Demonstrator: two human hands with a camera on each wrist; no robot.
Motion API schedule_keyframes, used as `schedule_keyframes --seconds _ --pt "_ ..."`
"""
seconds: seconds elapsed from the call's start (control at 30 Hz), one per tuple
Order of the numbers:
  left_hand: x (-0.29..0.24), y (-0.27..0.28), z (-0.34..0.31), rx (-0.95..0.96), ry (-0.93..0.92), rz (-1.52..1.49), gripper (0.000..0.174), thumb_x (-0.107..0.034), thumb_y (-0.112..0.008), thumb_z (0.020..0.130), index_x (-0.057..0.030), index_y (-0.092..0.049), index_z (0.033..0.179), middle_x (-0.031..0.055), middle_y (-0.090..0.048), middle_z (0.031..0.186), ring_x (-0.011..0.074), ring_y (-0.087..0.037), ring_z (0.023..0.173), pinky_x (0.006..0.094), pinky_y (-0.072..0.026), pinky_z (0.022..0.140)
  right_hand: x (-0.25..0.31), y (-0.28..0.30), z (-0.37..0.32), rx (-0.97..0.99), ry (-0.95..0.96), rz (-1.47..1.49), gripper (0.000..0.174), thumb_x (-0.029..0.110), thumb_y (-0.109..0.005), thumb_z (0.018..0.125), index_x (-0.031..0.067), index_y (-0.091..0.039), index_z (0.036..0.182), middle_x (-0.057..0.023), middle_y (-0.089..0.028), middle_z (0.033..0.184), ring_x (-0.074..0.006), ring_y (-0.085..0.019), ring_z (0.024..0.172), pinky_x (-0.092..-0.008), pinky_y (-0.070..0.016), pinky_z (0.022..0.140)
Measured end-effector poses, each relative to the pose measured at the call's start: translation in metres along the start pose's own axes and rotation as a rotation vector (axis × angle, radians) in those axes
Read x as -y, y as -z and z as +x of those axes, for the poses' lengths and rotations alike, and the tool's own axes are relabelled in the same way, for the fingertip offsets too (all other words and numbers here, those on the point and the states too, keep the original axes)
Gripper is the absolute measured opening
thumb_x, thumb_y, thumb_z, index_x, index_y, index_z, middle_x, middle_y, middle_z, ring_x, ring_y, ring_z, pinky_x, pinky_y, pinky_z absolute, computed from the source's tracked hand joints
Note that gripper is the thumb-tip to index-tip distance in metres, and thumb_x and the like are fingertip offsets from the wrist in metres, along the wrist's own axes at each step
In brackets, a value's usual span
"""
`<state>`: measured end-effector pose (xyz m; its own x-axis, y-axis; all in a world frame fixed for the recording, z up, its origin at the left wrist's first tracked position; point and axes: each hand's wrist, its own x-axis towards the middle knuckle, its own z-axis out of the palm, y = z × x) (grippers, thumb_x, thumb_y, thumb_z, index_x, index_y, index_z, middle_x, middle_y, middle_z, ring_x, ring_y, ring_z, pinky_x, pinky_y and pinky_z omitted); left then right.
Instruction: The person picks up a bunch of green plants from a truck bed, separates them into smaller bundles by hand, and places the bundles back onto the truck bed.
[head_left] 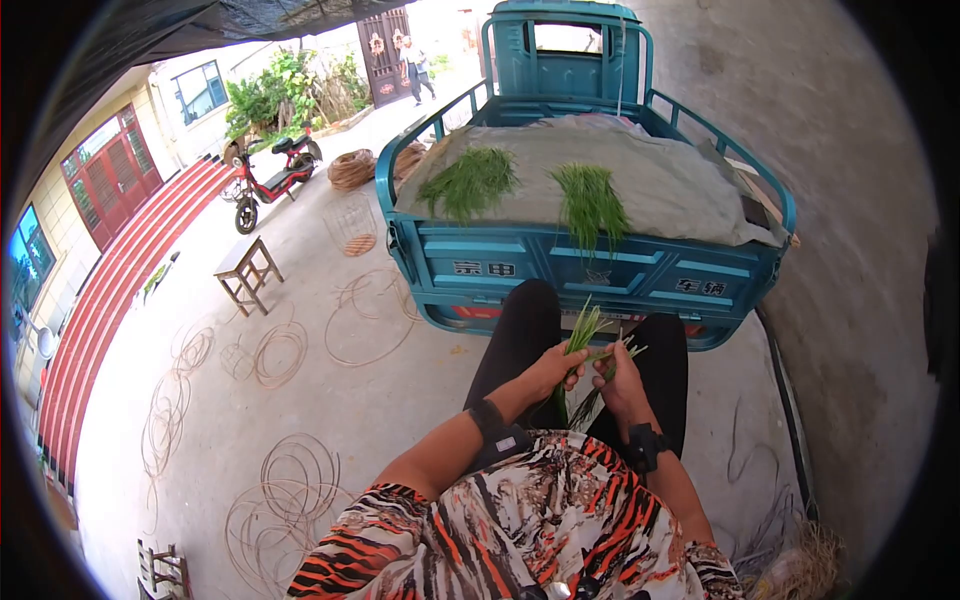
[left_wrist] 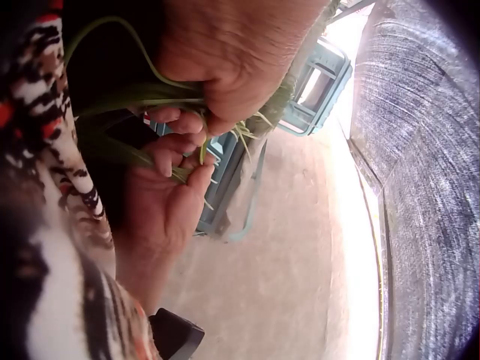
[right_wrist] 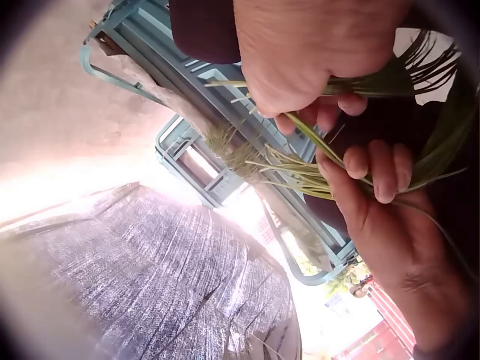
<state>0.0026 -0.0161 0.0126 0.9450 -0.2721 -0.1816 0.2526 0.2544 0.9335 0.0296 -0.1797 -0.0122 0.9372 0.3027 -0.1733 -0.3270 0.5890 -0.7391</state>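
My left hand (head_left: 553,370) grips a bunch of chives (head_left: 582,328), long thin green leaves with pale cut ends fanned out past the thumb. Close beside it, my right hand (head_left: 622,385) holds a smaller bunch of chives (right_wrist: 217,84) under its curled fingers. In the right wrist view a single chive leaf (right_wrist: 304,131) runs slanting between both hands, with the right fingertips pinching its upper end. The leaves hang down toward the lap, partly hidden by the hands.
Two piles of chives, left (head_left: 470,183) and right (head_left: 590,200), lie on the grey sheet (head_left: 690,185) over the blue cargo tricycle's bed (head_left: 600,255). A stool (head_left: 248,275), red scooter (head_left: 285,175) and wire coils (head_left: 285,500) stand or lie to the left. A person (head_left: 415,70) is far back.
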Motion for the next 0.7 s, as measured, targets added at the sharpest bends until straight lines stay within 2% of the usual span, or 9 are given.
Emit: schedule_keyframes --seconds 0.07,0.17,0.2,0.3,0.4,0.43,0.5,0.63,0.7 --pt "0.002 0.001 0.001 0.034 -0.001 0.019 0.021 -0.023 -0.051 0.093 -0.0054 -0.049 0.104 0.0013 -0.052 0.072 0.0088 -0.046 0.051 0.0221 -0.0376 0.047 0.000 0.001 0.002 -0.097 0.076 0.053 0.026 0.034 -0.040 0.098 0.0125 -0.048 0.087 -0.0006 -0.052 0.083 -0.0143 -0.052 0.072 -0.0298 -0.0396 0.059" --pt "0.005 0.004 0.001 0.051 0.016 0.040 0.022 -0.024 -0.051 0.093 -0.0052 -0.049 0.105 0.0031 -0.054 0.075 0.0097 -0.049 0.053 0.0221 -0.0398 0.048 -0.001 0.005 0.010 -0.068 0.109 0.266 0.026 0.034 -0.038 0.099 0.0132 -0.049 0.087 -0.0028 -0.056 0.084 -0.0174 -0.055 0.078 -0.0323 -0.0411 0.064" --pt "0.005 0.004 0.001 0.053 0.024 0.045 0.023 -0.024 -0.052 0.093 -0.0052 -0.050 0.105 0.0037 -0.055 0.077 0.0100 -0.050 0.054 0.0219 -0.0404 0.048 0.002 -0.003 0.005 -0.114 0.081 0.294 0.026 0.033 -0.037 0.099 0.0133 -0.049 0.086 0.0002 -0.051 0.070 -0.0137 -0.051 0.066 -0.0305 -0.0396 0.059" --pt "0.003 -0.001 -0.001 0.024 0.068 0.098 0.024 -0.024 -0.052 0.093 -0.0051 -0.050 0.107 0.0047 -0.055 0.079 0.0111 -0.054 0.056 0.0220 -0.0435 0.050 0.006 0.003 0.002 0.166 0.011 0.230 0.028 0.036 -0.041 0.098 0.0125 -0.050 0.085 0.0044 -0.041 0.061 -0.0084 -0.042 0.052 -0.0263 -0.0346 0.051" --pt "0.015 0.005 0.008 0.033 0.048 0.050 0.024 -0.023 -0.051 0.093 -0.0038 -0.051 0.107 0.0070 -0.058 0.080 0.0153 -0.058 0.062 0.0239 -0.0458 0.051 0.011 -0.009 -0.004 0.012 -0.064 0.053 0.027 0.037 -0.048 0.095 0.0133 -0.049 0.083 0.0075 -0.032 0.055 -0.0048 -0.029 0.043 -0.0232 -0.0268 0.044" --pt "0.017 0.006 0.010 0.026 0.040 0.037 0.024 -0.023 -0.050 0.093 -0.0031 -0.051 0.106 0.0077 -0.059 0.080 0.0166 -0.059 0.062 0.0246 -0.0455 0.050 0.010 -0.010 -0.003 0.044 -0.057 -0.026 0.026 0.037 -0.051 0.094 0.0139 -0.048 0.082 0.0078 -0.032 0.055 -0.0045 -0.029 0.042 -0.0228 -0.0256 0.043" --pt "0.012 0.004 0.007 0.066 0.044 0.059 0.023 -0.023 -0.050 0.093 -0.0044 -0.051 0.106 0.0066 -0.059 0.080 0.0150 -0.058 0.067 0.0247 -0.0473 0.058 0.007 -0.007 -0.001 0.107 -0.043 -0.184 0.024 0.035 -0.055 0.091 0.0152 -0.047 0.080 0.0083 -0.031 0.053 -0.0040 -0.028 0.041 -0.0222 -0.0231 0.041" --pt "0.019 0.005 0.011 0.134 -0.021 0.191 0.019 -0.023 -0.050 0.093 -0.0058 -0.054 0.101 0.0041 -0.059 0.075 0.0126 -0.057 0.070 0.0250 -0.0450 0.066 0.002 -0.004 -0.001 0.056 -0.025 -0.176 0.022 0.030 -0.058 0.090 0.0169 -0.045 0.078 0.0090 -0.030 0.052 -0.0038 -0.027 0.040 -0.0227 -0.0230 0.040" --pt "0.016 0.005 0.008 0.110 -0.020 0.258 0.018 -0.023 -0.050 0.093 -0.0062 -0.055 0.098 0.0031 -0.059 0.072 0.0116 -0.056 0.070 0.0249 -0.0427 0.066 0.005 -0.006 -0.002 0.041 -0.024 -0.152 0.022 0.029 -0.058 0.090 0.0168 -0.045 0.078 0.0091 -0.030 0.053 -0.0037 -0.027 0.041 -0.0223 -0.0232 0.040"
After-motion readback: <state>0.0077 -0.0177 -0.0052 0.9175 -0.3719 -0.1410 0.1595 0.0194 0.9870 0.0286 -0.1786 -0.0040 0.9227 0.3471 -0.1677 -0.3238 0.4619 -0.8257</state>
